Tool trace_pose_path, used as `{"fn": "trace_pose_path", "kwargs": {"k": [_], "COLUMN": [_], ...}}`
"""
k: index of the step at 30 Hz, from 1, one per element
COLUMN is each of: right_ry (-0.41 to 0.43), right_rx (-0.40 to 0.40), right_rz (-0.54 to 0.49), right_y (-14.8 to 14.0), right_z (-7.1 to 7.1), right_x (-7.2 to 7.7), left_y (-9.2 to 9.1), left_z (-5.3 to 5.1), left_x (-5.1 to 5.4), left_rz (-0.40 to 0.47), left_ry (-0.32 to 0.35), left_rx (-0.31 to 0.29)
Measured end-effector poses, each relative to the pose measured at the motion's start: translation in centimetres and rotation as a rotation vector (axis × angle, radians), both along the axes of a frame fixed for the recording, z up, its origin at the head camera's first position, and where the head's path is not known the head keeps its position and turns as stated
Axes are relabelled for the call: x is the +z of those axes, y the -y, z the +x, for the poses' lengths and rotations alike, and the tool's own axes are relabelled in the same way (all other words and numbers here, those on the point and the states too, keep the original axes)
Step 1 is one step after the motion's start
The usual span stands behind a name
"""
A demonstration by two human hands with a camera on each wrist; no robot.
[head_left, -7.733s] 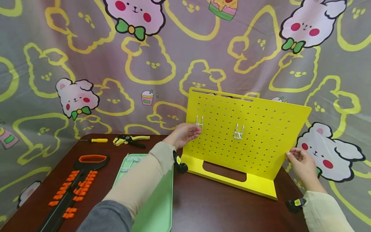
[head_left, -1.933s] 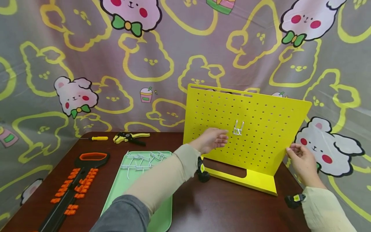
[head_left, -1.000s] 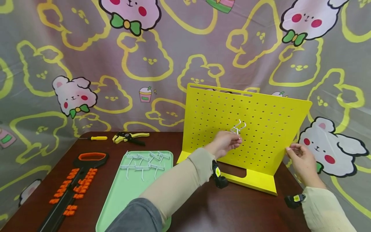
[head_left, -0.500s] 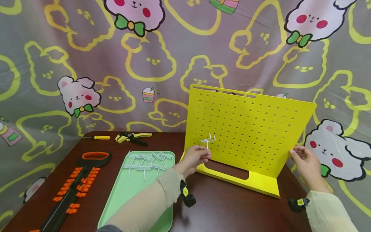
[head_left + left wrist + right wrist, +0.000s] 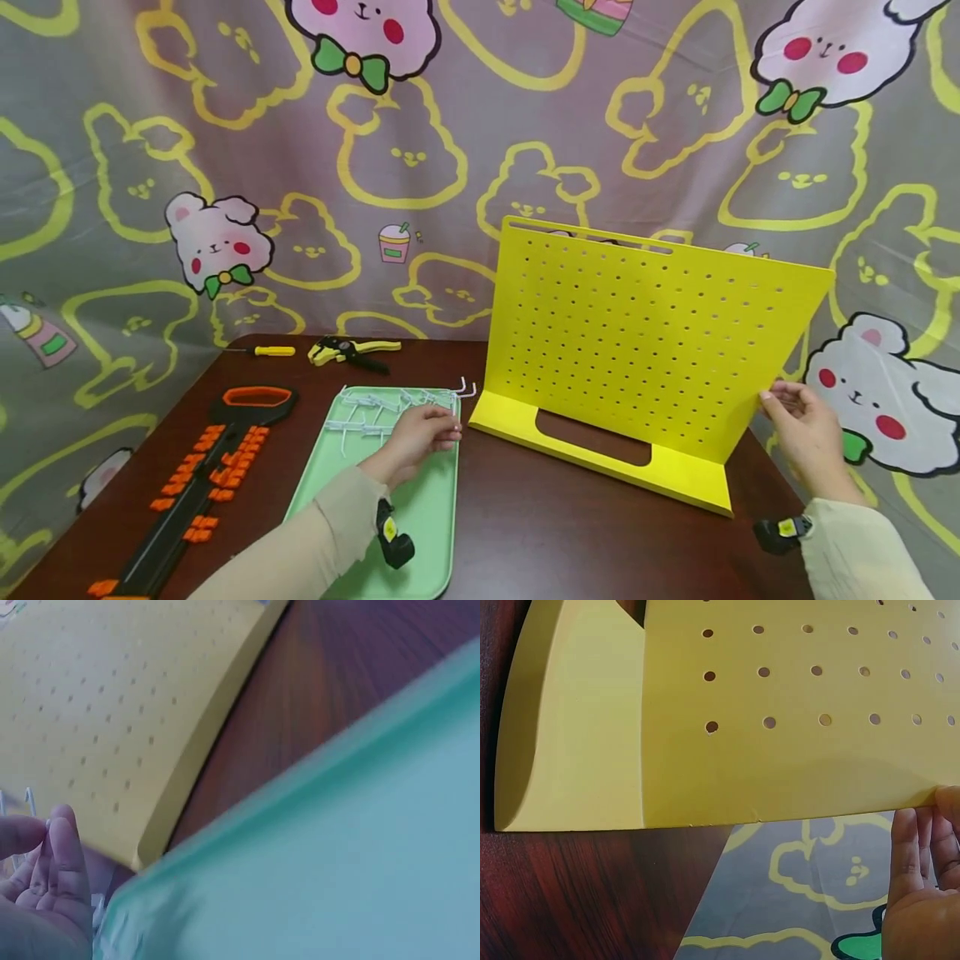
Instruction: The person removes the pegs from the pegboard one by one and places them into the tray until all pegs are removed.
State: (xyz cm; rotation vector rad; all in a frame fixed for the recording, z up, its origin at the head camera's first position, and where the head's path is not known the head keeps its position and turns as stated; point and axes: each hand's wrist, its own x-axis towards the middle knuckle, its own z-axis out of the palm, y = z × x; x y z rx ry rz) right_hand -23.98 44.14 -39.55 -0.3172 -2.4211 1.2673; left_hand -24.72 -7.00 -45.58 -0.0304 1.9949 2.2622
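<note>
My left hand (image 5: 417,440) pinches a white metal pegboard hook (image 5: 467,390) by its stem, above the right rim of the green tray (image 5: 435,517). Its two prongs point up. In the left wrist view, thumb and fingertips of the left hand (image 5: 56,889) meet on the stem. Several similar hooks (image 5: 351,427) lie at the tray's far end, partly behind that hand. A yellow pegboard (image 5: 637,333) stands upright on its folded base, with bare holes. My right hand (image 5: 810,433) grips its right edge, thumb in front and fingers behind, as the right wrist view confirms.
Left of the tray lies a long black tool (image 5: 168,517) with an orange-lined handle and several orange clips. A yellow screwdriver (image 5: 274,351) and yellow-black wire strippers (image 5: 351,352) lie at the table's back edge. A patterned curtain (image 5: 420,167) hangs behind.
Two hooks were on the board at first; both are off it. My left hand pulled the second one free and carried it left to the tray. The right hand kept its grip.
</note>
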Motion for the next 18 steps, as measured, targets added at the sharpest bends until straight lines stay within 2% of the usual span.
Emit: {"fn": "trace_pose_path", "kwargs": {"k": [4, 10, 18], "right_ry": [-0.011, -0.005, 0.021], "right_rx": [0.02, 0.026, 0.019], "right_rz": [-0.005, -0.017, -0.014], "right_y": [-0.1, -0.1, -0.1], "right_z": [0.1, 0.2, 0.2], "right_x": [0.1, 0.2, 0.2], "left_y": [2.9, 6.6, 10.1], "left_z": [0.9, 1.9, 4.0], "left_x": [-0.3, -0.2, -0.4], "left_rz": [-0.033, -0.108, -0.249], "left_ry": [0.001, 0.003, -0.001], "left_rx": [0.051, 0.094, 0.119]}}
